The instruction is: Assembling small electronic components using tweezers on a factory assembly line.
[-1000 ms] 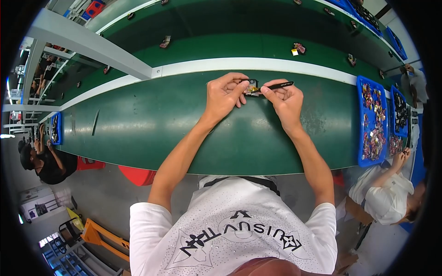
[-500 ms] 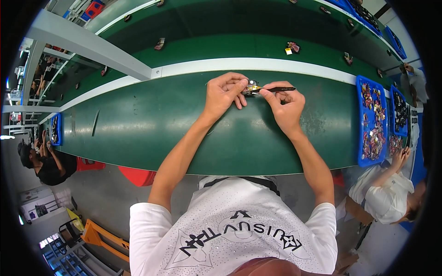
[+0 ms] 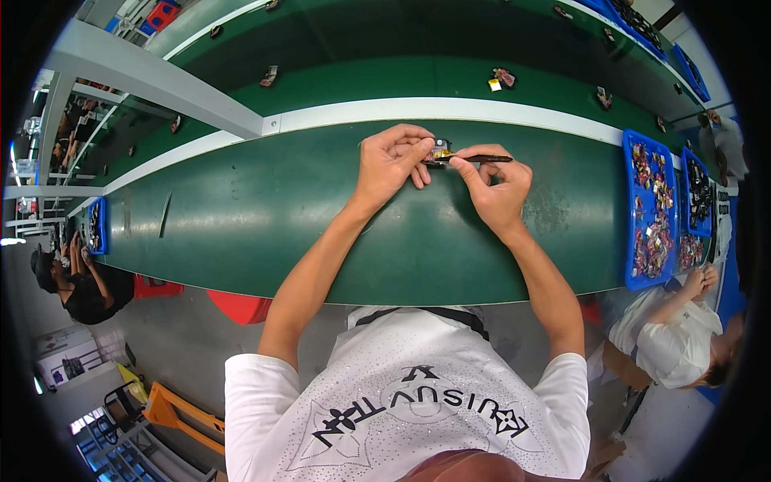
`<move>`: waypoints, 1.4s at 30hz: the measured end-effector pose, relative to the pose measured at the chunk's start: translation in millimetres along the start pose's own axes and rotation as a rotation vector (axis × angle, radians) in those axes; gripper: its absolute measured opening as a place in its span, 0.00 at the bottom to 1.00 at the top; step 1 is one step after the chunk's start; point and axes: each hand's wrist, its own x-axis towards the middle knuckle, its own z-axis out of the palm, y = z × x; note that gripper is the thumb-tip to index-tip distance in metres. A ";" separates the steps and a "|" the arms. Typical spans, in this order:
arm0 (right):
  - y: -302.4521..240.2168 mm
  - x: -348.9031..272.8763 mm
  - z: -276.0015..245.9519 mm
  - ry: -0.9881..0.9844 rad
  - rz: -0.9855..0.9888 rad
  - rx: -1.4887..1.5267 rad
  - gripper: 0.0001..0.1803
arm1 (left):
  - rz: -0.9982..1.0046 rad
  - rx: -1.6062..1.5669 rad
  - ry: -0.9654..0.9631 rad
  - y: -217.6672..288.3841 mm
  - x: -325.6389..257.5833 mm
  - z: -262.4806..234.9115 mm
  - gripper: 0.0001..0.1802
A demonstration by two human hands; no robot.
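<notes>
At the far side of the table point(image 3: 265, 249), the small dark device point(image 3: 441, 145), pinched in the left hand's point(image 3: 391, 166) grip, lies just left of the right hand point(image 3: 499, 189), whose fingers clasp a slender dark tool point(image 3: 491, 158) running left to right, its left end at the device.

Dark tweezers point(image 3: 491, 158) in right hand point(image 3: 499, 186), small device point(image 3: 440, 150) in left hand point(image 3: 393, 167).

Far left: a co-worker point(image 3: 90, 299) in black, dark cap, beside a red seat point(image 3: 157, 287)
Near edge: another red seat point(image 3: 238, 307), partly under the green surface point(image 3: 241, 249)
Floor: orange metal frame point(image 3: 154, 399)
Upper left: slanting white beam point(image 3: 161, 78)
Right: co-worker in white point(image 3: 679, 344)
</notes>
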 end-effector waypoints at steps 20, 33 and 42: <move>5.4 -3.4 -26.7 0.019 0.006 -0.022 0.05 | 0.029 0.015 0.041 -2.4 2.1 31.6 0.10; 12.8 2.2 -48.5 -0.068 0.087 -0.023 0.07 | -0.024 0.076 0.025 -5.9 4.8 47.1 0.11; 6.0 1.8 -54.4 -0.054 0.081 0.008 0.07 | 0.000 0.009 0.035 -4.6 7.4 53.6 0.11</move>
